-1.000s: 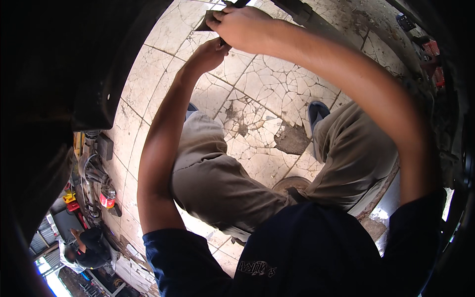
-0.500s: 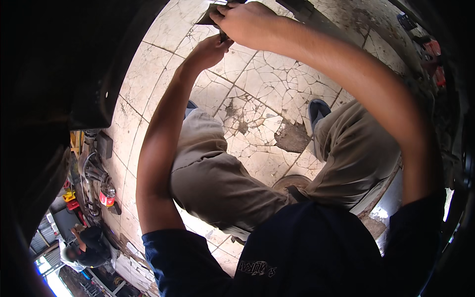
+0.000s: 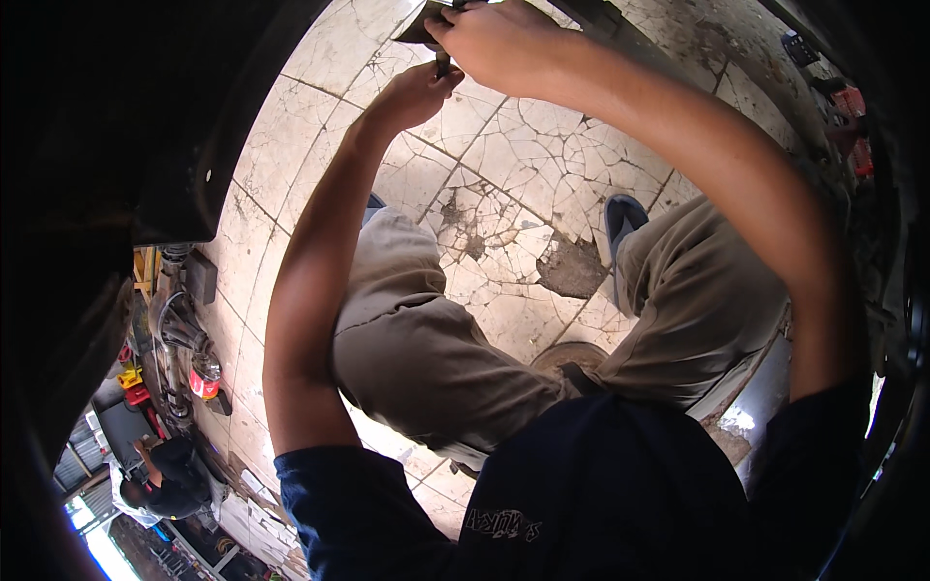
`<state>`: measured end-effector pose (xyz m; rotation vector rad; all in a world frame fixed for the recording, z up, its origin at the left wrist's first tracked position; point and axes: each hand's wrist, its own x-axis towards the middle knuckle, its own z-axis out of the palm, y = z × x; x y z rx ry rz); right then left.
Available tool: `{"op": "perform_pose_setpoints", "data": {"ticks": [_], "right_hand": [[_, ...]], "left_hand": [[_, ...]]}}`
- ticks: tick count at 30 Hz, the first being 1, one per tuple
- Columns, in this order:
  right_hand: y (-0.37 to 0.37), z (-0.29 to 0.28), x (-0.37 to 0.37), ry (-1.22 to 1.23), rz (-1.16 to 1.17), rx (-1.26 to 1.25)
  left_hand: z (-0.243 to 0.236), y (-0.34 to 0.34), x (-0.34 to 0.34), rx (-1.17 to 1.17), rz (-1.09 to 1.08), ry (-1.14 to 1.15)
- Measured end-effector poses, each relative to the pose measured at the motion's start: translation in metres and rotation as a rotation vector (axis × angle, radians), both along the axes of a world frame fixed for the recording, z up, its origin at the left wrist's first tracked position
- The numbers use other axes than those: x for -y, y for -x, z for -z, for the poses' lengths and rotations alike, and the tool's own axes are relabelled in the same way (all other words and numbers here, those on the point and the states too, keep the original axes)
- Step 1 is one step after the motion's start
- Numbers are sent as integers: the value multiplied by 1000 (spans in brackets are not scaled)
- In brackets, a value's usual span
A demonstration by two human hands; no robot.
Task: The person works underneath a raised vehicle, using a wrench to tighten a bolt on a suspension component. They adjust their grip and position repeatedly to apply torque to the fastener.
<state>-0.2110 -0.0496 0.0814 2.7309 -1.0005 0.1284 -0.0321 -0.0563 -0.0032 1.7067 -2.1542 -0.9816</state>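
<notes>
Both my arms reach up to the top edge of the view, above the tiled floor. My right hand [image 3: 499, 48] has its fingers closed on the edge of a dark, flat, angular piece [image 3: 417, 26], partly cut off by the view. Just below it, my left hand [image 3: 415, 95] is closed around a short dark stem-like part [image 3: 443, 65]. The stem comes up between thumb and fingers toward the flat piece. Whether the two parts are joined, I cannot tell.
Cracked floor tiles [image 3: 542, 145] lie under me, with a broken patch [image 3: 572, 268] between my legs. A large dark body [image 3: 97, 116] fills the left. Beyond it are metal machinery parts [image 3: 179, 324], a red-labelled bottle [image 3: 204, 378] and a seated person [image 3: 170, 479]. Red objects [image 3: 852, 126] stand at right.
Both hands have shifted slightly; the right hand and the dark flat piece moved a little to the right. More of the stem now shows above my left hand.
</notes>
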Motion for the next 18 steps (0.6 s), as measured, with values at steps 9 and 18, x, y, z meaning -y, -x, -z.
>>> {"op": "perform_pose_setpoints", "data": {"ticks": [9, 18], "right_hand": [[0, -1, -2, -12, 20, -23], [-1, -16, -16, -90, 57, -103]], "left_hand": [[5, 1, -2, -53, -47, 37], [8, -4, 0, -45, -36, 42]]}}
